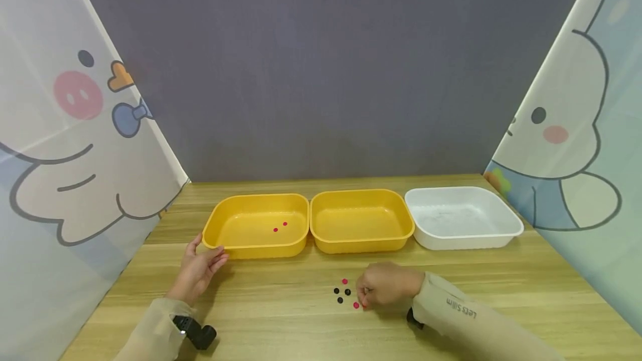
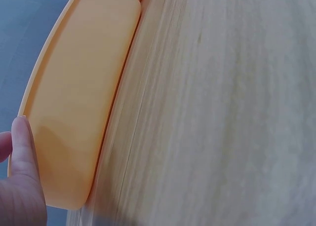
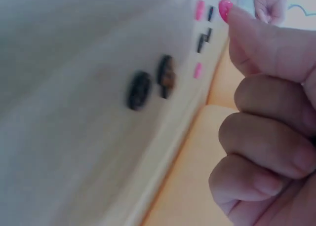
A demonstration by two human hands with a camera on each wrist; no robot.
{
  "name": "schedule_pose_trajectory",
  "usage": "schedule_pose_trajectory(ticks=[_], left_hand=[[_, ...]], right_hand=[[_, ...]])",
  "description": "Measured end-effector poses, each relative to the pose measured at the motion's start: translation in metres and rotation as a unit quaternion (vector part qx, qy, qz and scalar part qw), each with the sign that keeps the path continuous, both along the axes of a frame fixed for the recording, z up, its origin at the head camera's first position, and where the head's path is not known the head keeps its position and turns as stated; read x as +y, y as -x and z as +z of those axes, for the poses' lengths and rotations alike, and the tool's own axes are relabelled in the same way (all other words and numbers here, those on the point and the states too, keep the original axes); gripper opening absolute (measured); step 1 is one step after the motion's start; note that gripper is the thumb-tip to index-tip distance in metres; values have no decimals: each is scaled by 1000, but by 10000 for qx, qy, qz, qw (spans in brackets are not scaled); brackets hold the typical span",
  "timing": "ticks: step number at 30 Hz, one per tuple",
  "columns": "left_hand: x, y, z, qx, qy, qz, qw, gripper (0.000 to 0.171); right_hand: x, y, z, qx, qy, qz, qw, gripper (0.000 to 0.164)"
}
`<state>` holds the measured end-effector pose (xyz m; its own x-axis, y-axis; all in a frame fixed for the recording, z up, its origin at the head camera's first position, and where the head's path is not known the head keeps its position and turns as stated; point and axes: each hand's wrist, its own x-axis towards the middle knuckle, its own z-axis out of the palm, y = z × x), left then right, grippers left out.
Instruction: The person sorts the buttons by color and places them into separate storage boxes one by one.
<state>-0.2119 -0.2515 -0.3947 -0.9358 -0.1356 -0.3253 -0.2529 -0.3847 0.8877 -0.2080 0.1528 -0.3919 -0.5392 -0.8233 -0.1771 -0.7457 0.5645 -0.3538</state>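
My right hand (image 1: pixel 387 284) is low over the table, thumb and forefinger pinching a small pink button (image 3: pixel 225 10); the other fingers are curled in. Beside it on the table lie black buttons (image 1: pixel 340 299) and loose pink buttons (image 1: pixel 344 281). Two more black buttons (image 3: pixel 139 90) show closer up in the right wrist view, hidden behind the hand in the head view. My left hand (image 1: pixel 197 269) grips the near left corner of the left yellow tray (image 1: pixel 261 251), thumb along the front and fingers round the side. Two pink buttons (image 1: pixel 275 230) lie inside that tray.
A second yellow tray (image 1: pixel 363 246) stands in the middle of the row, close against the left one. To its right is a white tray (image 1: pixel 466 243). A grey panel (image 1: pixel 321 82) rises behind the wooden table (image 1: pixel 271 316), with printed cartoon sheets on both sides.
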Motion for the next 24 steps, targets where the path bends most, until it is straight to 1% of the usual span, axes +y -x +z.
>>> schedule_pose_trajectory(ticks=[5, 11, 16, 20, 24], left_hand=[[0, 1, -1, 27, -44, 16, 10000, 83], [-2, 2, -1, 44, -64, -36, 10000, 84], [-4, 2, 0, -53, -87, -47, 9999, 84], [-3, 2, 1, -96, -139, -47, 9998, 85], [-3, 4, -1, -79, -96, -51, 9999, 85]], right_hand=[[-1, 9, 9, -167, 320, -102, 9993, 18], [-9, 22, 25, -125, 751, -134, 9970, 14], [-20, 30, 37, 158, 831, -120, 9963, 14], [-25, 34, 42, 200, 904, -118, 9956, 12], [-27, 38, 44, 200, 957, -181, 9950, 9]])
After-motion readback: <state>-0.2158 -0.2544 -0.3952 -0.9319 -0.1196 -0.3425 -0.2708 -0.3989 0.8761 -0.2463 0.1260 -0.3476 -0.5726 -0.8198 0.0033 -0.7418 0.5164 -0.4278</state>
